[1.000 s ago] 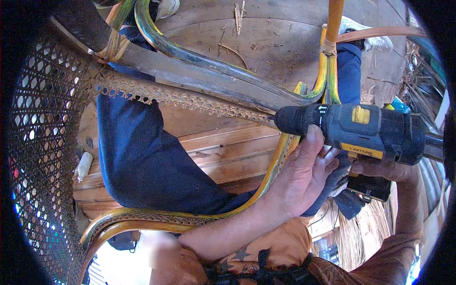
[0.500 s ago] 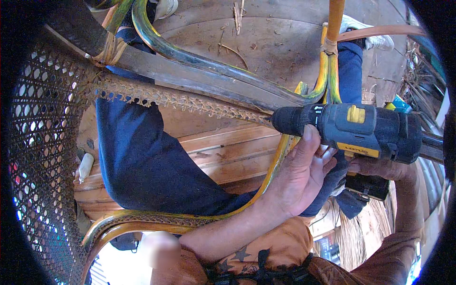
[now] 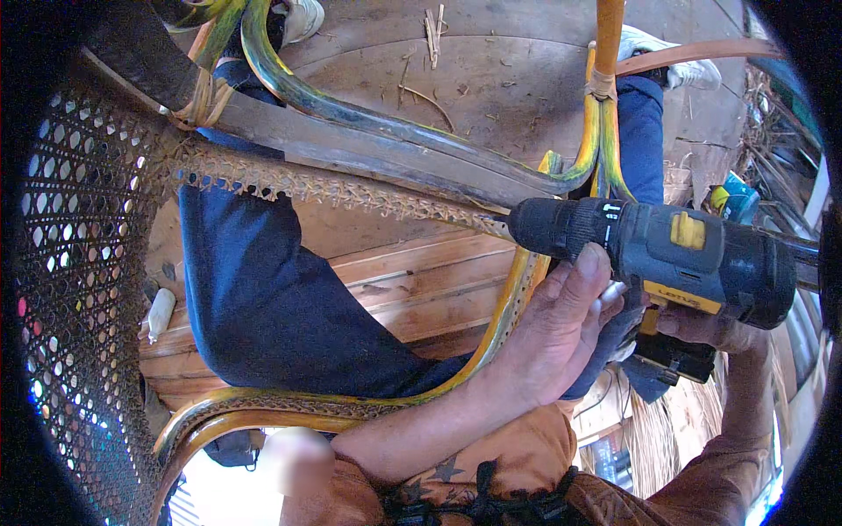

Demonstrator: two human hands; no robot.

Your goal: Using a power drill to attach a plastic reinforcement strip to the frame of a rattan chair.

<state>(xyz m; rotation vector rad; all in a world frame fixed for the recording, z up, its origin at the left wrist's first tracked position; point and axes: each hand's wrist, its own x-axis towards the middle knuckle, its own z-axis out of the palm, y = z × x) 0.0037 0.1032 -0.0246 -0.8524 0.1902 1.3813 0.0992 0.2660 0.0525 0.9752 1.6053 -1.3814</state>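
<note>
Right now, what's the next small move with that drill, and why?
I'd probably pause and check the bit's alignment from the side: the chuck of the drill points at the curved frame, but its contact point is hidden. The left hand is just below the drill; the right hand is at its handle.

Drill (image 3: 693,250) more tilted vs. before, rear end lower; L hand (image 3: 557,337) thumb lower too; more blue-green pkt (image 3: 739,200) showing.
</note>
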